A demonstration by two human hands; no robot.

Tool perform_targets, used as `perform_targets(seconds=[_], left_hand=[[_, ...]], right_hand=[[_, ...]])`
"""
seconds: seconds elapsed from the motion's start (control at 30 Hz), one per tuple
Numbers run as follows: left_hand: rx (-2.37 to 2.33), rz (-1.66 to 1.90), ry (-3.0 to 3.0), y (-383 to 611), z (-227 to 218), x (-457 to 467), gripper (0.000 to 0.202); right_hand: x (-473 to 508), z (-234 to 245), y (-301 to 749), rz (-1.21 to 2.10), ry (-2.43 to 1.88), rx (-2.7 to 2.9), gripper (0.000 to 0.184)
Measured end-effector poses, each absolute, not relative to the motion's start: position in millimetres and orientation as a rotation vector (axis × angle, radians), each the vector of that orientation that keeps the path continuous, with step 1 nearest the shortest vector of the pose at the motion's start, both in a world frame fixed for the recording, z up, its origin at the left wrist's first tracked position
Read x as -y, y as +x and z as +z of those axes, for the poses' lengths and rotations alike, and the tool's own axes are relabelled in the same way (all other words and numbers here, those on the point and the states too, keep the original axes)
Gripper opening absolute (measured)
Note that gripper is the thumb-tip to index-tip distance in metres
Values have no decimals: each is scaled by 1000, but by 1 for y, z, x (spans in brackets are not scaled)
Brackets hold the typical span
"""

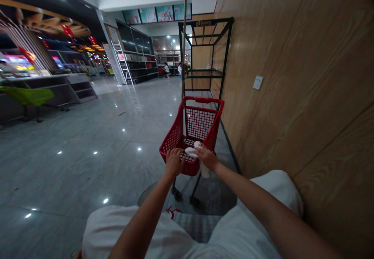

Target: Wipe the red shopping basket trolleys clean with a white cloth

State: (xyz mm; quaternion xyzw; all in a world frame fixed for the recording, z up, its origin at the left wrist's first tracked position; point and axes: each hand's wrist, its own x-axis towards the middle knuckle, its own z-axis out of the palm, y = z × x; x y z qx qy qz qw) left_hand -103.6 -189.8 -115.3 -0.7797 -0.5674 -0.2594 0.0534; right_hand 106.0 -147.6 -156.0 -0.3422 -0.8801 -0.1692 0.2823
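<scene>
A small red plastic shopping cart (pixel 191 168) with a lattice basket and dark wheels stands right in front of my knees. My left hand (pixel 174 162) is closed over the near left part of its rim, the fingers reaching inside. In my right hand (pixel 207 156) is a white cloth (pixel 191 152), held at the near right rim. Part of the cloth lies over the inner side, and another end hangs down outside the basket. The fingertips of my right hand are partly hidden by the cloth.
A wood-panelled wall (pixel 280 71) with a socket (pixel 258 82) runs close along my right. Behind the cart stands a dark metal rack (pixel 223 52). Grey tiled floor (pixel 117 149) spreads to the left, towards a green cart (pixel 29 95) and a ladder (pixel 125 66). People sit far back.
</scene>
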Motion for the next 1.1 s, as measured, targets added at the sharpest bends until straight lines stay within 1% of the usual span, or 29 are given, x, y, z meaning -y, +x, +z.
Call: perform_targets(seconds=[0.13, 0.2, 0.27, 0.33, 0.4, 0.5, 0.63, 0.73, 0.83, 0.93, 1.1], left_hand=[[1662, -764, -2342, -76, -135, 197, 38], [1664, -671, -2354, -80, -146, 199, 42], [1643, -556, -2410, -92, -153, 200, 43], [1606, -481, -2474, -104, -153, 202, 37], [1588, -488, -2505, -109, -148, 204, 32], [1647, -559, -2471, -105, -142, 207, 41], [1834, -610, -2323, -95, -140, 207, 38], [1864, -614, -2321, -99, -141, 202, 38], [1813, -605, -2422, -112, -139, 198, 47], [1751, -537, -2524, -124, -136, 196, 59], [1766, -518, -2526, -135, -136, 196, 61]], right_hand=[[146, -154, 75, -428, -824, 2417, 36], [135, -146, 77, -426, -703, 2528, 35], [120, -135, 93, -445, -677, 2609, 34], [104, -123, 119, -474, -823, 2615, 35], [92, -114, 144, -488, -1027, 2576, 39], [94, -107, 155, -466, -1207, 2512, 39], [129, -121, 106, -386, -1183, 2433, 33], [154, -138, 59, -359, -1040, 2458, 33], [157, -143, 45, -359, -903, 2537, 39], [139, -132, 74, -372, -867, 2594, 43], [104, -107, 157, -446, -1201, 2468, 45]])
